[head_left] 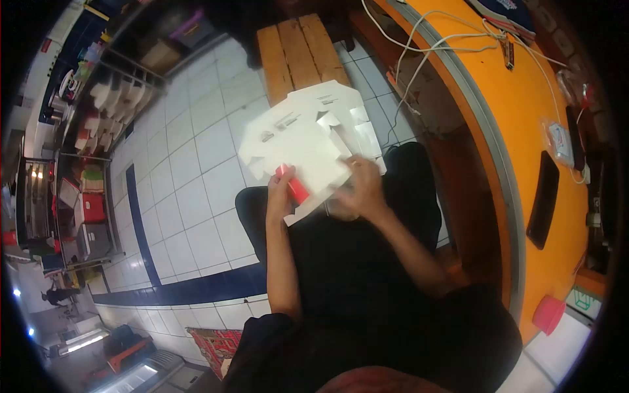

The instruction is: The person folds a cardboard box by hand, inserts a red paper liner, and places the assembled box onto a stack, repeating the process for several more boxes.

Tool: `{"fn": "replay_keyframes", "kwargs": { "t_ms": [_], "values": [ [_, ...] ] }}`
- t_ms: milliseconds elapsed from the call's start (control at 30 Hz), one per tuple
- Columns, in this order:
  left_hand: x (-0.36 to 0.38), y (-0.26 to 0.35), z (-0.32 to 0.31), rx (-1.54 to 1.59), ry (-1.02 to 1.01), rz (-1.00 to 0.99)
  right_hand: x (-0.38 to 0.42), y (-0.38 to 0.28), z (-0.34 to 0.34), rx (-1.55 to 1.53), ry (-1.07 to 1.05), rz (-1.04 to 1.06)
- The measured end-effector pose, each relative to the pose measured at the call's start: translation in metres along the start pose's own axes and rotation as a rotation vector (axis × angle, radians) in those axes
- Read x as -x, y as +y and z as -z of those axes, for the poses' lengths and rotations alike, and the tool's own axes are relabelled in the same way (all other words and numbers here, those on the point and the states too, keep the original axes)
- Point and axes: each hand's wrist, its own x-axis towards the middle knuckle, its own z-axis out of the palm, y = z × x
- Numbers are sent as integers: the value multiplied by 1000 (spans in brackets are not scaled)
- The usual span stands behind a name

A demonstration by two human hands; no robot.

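Note:
A flat, partly folded white cardboard box (304, 147) lies over my lap and the end of a wooden bench, its flaps and slots showing. One of its folded parts is red (293, 185). My left hand (280, 196) grips the box's near left edge at the red part, thumb on top. At the near right edge, my right hand (363, 190) has its fingers closed around a raised flap; some of those fingers are smeared by motion. The undersides of both grips are hidden.
The wooden bench (301, 56) extends ahead. On my right runs an orange table (488, 98) with white cables (445, 47), a dark flat object (544, 200) and a pink cup (549, 315). Shelves with stacked cardboard (118, 105) stand left, beyond the tiled floor (190, 150).

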Motion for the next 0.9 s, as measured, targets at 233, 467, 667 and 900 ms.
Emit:
{"fn": "replay_keyframes", "kwargs": {
  "t_ms": [233, 467, 667, 900],
  "values": [
    [2, -7, -9, -93, 259, -84, 21, -34, -42, -158, -191, 271],
    [12, -10, -26, -117, 202, -176, 20, -48, -58, -277, -11, -287],
    [1, -30, -16, -256, 137, -177, 16, -51, -54, -193, -125, -272],
    [-5, -26, -11, -124, 11, -75, 17, -28, -65, -367, -170, -394]
  ]
}}
